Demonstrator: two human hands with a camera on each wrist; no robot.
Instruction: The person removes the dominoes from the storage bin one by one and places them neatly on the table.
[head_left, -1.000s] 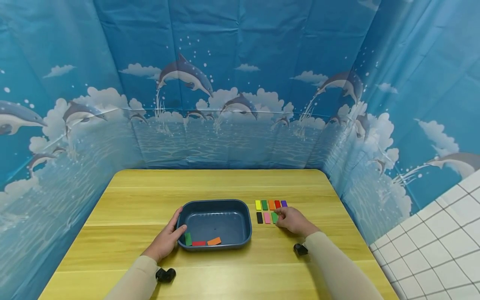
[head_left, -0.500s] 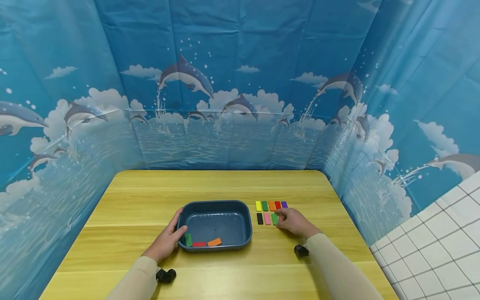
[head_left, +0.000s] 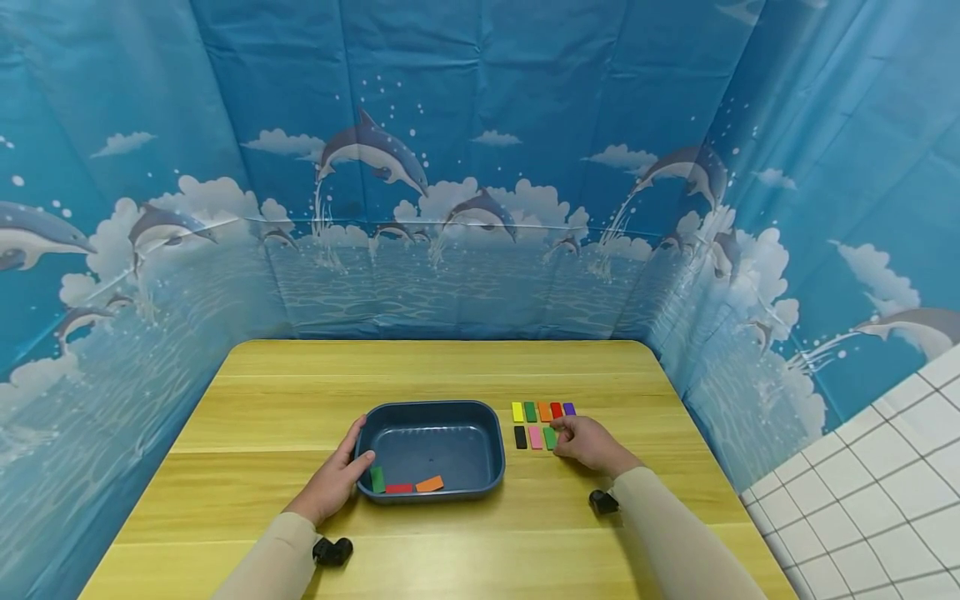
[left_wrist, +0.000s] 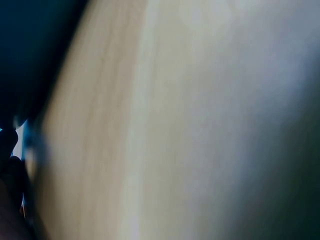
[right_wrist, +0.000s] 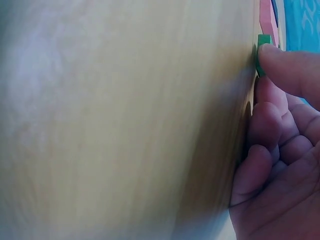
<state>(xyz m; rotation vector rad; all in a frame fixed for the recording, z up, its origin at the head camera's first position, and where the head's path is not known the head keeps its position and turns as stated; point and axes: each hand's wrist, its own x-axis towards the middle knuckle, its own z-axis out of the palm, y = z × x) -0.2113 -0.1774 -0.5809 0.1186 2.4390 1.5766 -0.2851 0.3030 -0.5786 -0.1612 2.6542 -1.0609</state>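
My left hand point(head_left: 335, 477) grips the left side of a dark blue plastic tub point(head_left: 492, 475), its thumb over the rim and the other fingers along the outside wall. In the tub's near part lie a green block point(head_left: 377, 479), a red block point(head_left: 399, 488) and an orange block point(head_left: 430, 484). My right hand point(head_left: 588, 443) is at the right end of the nearer row of small flat blocks, on the table. Its thumb and fingers pinch a light green block point(right_wrist: 263, 50), seen at its edge in the right wrist view. The other fingers are curled low over the wood.
Left of that block lie a pink block point(head_left: 536, 437) and a black block point(head_left: 521, 437). The farther row has a yellow point(head_left: 517, 412), a dark green, an orange, a red and a purple block point(head_left: 569, 409). A dolphin-print curtain point(head_left: 450, 250) hangs behind the wooden table point(head_left: 435, 367).
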